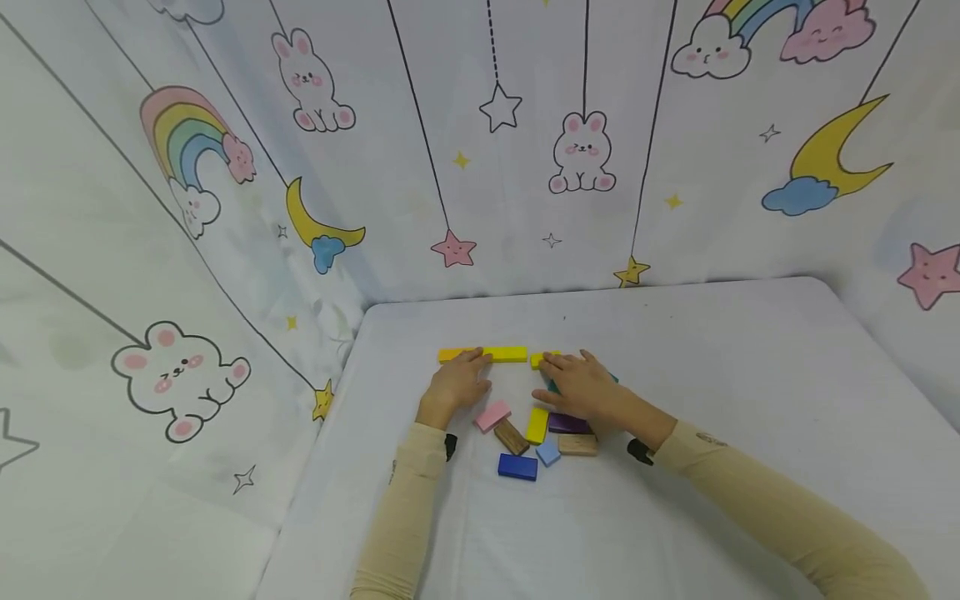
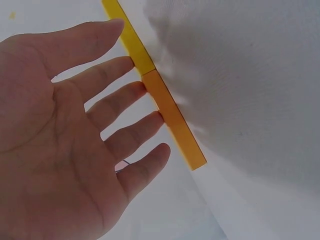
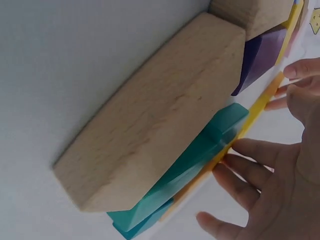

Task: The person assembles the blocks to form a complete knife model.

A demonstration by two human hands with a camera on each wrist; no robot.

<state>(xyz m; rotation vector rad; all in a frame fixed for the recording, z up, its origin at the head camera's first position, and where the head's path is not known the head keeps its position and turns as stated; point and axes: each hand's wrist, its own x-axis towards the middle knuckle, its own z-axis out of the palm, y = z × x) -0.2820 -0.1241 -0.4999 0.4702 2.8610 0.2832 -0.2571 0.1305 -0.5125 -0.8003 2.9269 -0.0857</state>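
Observation:
An orange block [image 1: 450,355] and a yellow block [image 1: 510,354] lie end to end in a line. My left hand [image 1: 455,387] rests its fingertips along them, the fingers nearly straight; the left wrist view shows the contact with the orange block [image 2: 175,122] and yellow block [image 2: 136,45]. To the right, another yellow block [image 1: 537,361] sits a small gap away. My right hand [image 1: 581,385] touches it with extended fingers, seen also in the right wrist view. Teal blocks [image 3: 175,175] and a light wooden block [image 3: 155,115] lie close by, partly hidden in the head view.
Nearer to me are loose blocks: pink [image 1: 492,416], brown [image 1: 512,437], upright-lying yellow [image 1: 537,425], purple [image 1: 567,423], light wood [image 1: 577,445], light blue [image 1: 548,452] and dark blue [image 1: 517,467]. A white cloth covers the table [image 1: 735,367]; a printed curtain [image 1: 510,208] hangs behind.

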